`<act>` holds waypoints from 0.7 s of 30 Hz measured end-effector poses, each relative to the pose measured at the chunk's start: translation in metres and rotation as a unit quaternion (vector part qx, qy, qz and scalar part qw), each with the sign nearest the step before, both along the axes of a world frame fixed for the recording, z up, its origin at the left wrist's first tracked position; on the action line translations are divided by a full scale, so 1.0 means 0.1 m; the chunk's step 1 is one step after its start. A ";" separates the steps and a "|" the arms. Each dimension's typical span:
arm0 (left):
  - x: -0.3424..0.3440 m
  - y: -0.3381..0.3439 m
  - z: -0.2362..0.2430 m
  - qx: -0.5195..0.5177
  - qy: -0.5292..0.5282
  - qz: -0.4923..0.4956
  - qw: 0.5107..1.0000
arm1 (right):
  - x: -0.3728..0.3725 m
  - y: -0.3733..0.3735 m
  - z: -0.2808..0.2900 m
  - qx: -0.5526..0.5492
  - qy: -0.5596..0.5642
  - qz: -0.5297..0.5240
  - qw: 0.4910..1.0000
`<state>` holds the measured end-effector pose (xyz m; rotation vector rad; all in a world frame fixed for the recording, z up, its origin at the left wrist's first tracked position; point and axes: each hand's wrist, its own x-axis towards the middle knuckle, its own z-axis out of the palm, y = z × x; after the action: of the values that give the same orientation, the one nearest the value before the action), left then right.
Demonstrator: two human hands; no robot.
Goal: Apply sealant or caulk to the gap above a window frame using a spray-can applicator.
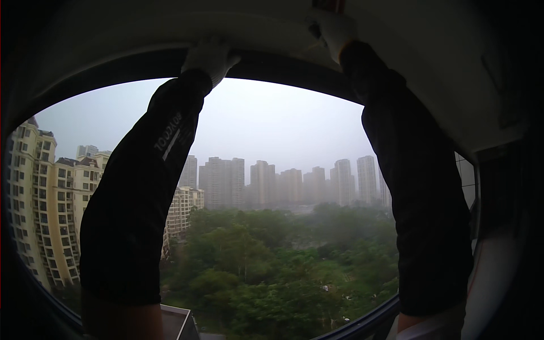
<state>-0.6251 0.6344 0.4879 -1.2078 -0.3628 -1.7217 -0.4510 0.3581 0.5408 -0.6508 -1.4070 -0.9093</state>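
Observation:
Both arms reach up in black sleeves. My left hand (208,59), in a white glove, rests on the dark top edge of the window frame (269,68), its fingers lying along it with the thumb apart. My right hand (334,31), also gloved, grips a red and black object (333,7) up against the dim ceiling above the frame. The object runs out of the top of the picture, so I cannot make out what kind it is.
A large window opening fills the middle, with hazy high-rises (224,181), cream apartment blocks (48,204) and trees (243,255) outside and far below. The lower frame (368,317) curves along the bottom. A pale ledge (175,311) shows outside at bottom left.

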 end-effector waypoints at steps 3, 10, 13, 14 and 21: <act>-0.06 0.05 0.01 -0.011 -0.007 -0.001 1.000 | -0.03 0.08 0.01 -0.006 0.010 0.042 0.999; -0.41 0.16 -0.03 -0.088 -0.001 0.014 0.996 | -0.48 0.23 -0.22 0.048 0.001 0.119 0.992; -0.45 0.17 -0.06 -0.029 -0.066 0.061 0.996 | -0.33 0.20 -0.03 0.020 0.001 0.067 0.998; -0.49 0.17 -0.07 -0.044 -0.064 0.076 0.994 | -0.29 0.20 0.00 -0.014 -0.003 0.026 1.000; -0.65 0.24 -0.12 -0.060 -0.008 0.022 0.998 | -0.27 0.34 0.02 0.031 0.005 0.061 0.998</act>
<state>-0.6901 0.6585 0.4762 -1.2636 -0.5043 -1.6922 -0.4776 0.3920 0.5427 -0.5159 -1.3891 -0.8492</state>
